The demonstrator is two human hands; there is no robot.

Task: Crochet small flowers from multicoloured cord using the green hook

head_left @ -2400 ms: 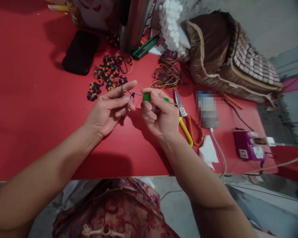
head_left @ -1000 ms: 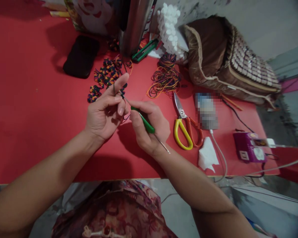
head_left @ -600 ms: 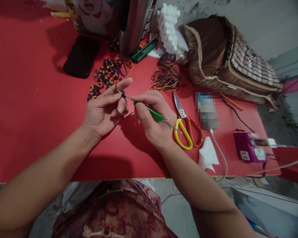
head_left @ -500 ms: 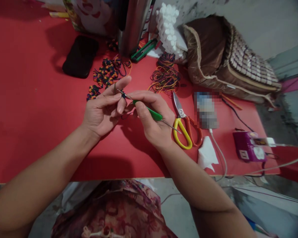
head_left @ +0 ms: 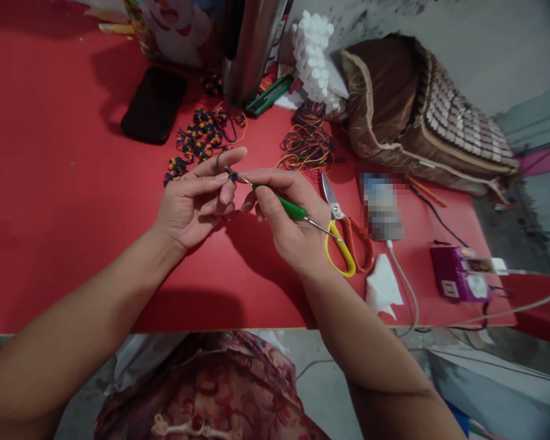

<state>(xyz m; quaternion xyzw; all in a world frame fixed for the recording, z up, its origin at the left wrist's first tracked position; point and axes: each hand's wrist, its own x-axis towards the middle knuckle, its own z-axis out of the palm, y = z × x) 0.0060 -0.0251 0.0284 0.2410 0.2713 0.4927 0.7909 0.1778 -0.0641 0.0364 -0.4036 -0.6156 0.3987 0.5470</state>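
Observation:
Between thumb and fingers my left hand (head_left: 190, 201) pinches a small dark piece of crochet work (head_left: 232, 175), with yarn looped round its raised index finger. My right hand (head_left: 297, 214) is closed on the green handle of a crochet hook (head_left: 293, 208). The hook's metal tip meets the dark piece, and its rear metal end points toward the scissors. Just behind my left hand lie multicoloured crocheted pieces (head_left: 199, 134) in navy, orange and purple. A loose tangle of similar yarn (head_left: 308, 143) rests beyond my right hand.
Scissors (head_left: 341, 229) with yellow and red handles lie right of my right hand. Further right are a blurred-out device (head_left: 382, 208) on a cable and a purple box (head_left: 461, 275). Behind stand a metal flask (head_left: 247, 55), a green cutter (head_left: 269, 96) and a brown cushion (head_left: 394, 98). A black phone-like object (head_left: 153, 105) lies left.
My right hand and the crochet hook have shifted slightly right, away from my left hand. The whole view has moved a little. My left hand keeps its pinch on the dark piece.

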